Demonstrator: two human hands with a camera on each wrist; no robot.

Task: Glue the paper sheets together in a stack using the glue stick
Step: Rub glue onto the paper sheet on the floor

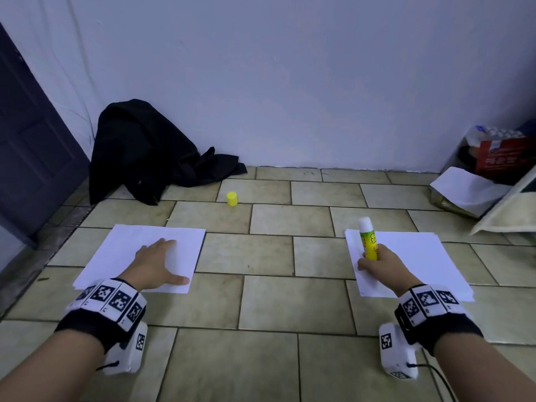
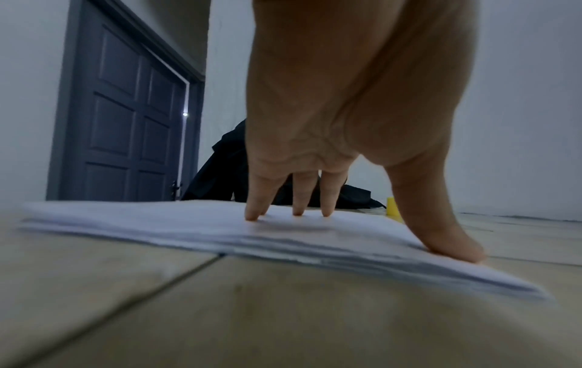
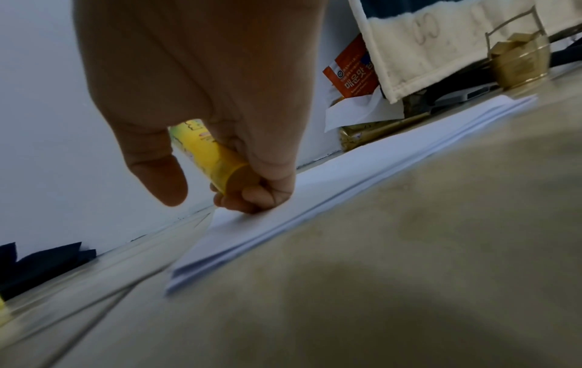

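Note:
Two piles of white paper lie on the tiled floor. My left hand (image 1: 158, 264) rests flat on the left pile (image 1: 121, 250), fingers spread and straight; the left wrist view shows the fingertips (image 2: 297, 211) and thumb pressing the top sheet of that stack (image 2: 157, 224). My right hand (image 1: 377, 264) grips an uncapped yellow-green glue stick (image 1: 367, 239), its white tip pointing up and away. The curled fingers touch the right pile (image 1: 420, 256), as the right wrist view shows with the glue stick (image 3: 204, 152) over the sheets (image 3: 315, 199). The yellow cap (image 1: 232, 198) stands on the floor beyond.
A black cloth (image 1: 145, 149) is heaped against the wall at the back left beside a dark door (image 1: 32, 134). At the back right stand a red box (image 1: 504, 158), loose paper (image 1: 467, 187) and a cream mat edge (image 1: 504, 216). Bare tiles (image 1: 269, 256) separate the piles.

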